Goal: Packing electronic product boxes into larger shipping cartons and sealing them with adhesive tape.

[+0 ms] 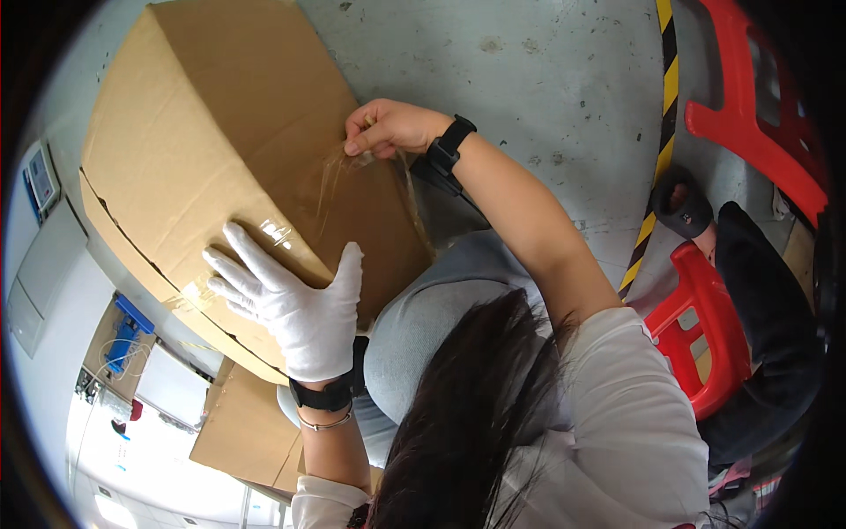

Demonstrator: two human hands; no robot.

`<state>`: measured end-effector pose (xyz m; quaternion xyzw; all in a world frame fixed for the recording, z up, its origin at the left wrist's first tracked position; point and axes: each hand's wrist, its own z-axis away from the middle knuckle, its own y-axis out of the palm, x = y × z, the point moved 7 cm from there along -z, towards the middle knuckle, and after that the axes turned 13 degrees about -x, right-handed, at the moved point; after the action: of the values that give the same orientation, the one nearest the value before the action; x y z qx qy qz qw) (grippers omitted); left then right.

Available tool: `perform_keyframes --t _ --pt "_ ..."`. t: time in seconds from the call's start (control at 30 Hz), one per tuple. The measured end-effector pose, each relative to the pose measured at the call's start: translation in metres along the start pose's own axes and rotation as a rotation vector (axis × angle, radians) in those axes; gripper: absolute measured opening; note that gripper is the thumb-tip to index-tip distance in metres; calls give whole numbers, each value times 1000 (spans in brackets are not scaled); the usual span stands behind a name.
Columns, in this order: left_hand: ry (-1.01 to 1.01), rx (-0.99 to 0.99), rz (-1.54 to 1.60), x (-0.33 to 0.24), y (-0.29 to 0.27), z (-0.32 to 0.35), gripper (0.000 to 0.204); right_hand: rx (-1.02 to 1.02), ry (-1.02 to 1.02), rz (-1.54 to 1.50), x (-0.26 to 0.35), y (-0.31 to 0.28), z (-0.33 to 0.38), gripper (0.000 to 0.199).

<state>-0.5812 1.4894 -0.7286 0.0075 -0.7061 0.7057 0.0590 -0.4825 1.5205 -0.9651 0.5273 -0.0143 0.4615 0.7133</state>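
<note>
A large brown cardboard box (220,115) stands in front of me at the left, a dark seam running along its left face. My left hand (295,304), in a white glove, lies with fingers spread on the box near its edge. Beside its fingertips a strip of clear packing tape (278,234) sticks to the cardboard. My bare right hand (392,130) is pinched on the loose end of clear tape, at the box's right face. From those fingers the tape (330,181) runs wrinkled down toward the cardboard. A black band is on each wrist.
Another cardboard box (233,423) is below the large one. Red plastic stools (705,326) and a person's dark-clad leg (767,335) are at the right, beyond yellow-black floor tape (656,194). A workbench with a blue device (122,344) is at the far left.
</note>
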Motion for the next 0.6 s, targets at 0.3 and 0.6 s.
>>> perform_keyframes --t 0.3,0.6 --pt "-19 13 -19 2 -3 -1 115 -25 57 -10 8 -18 18 17" --pt "22 -95 351 22 -20 16 100 -134 35 39 23 -31 43 19"
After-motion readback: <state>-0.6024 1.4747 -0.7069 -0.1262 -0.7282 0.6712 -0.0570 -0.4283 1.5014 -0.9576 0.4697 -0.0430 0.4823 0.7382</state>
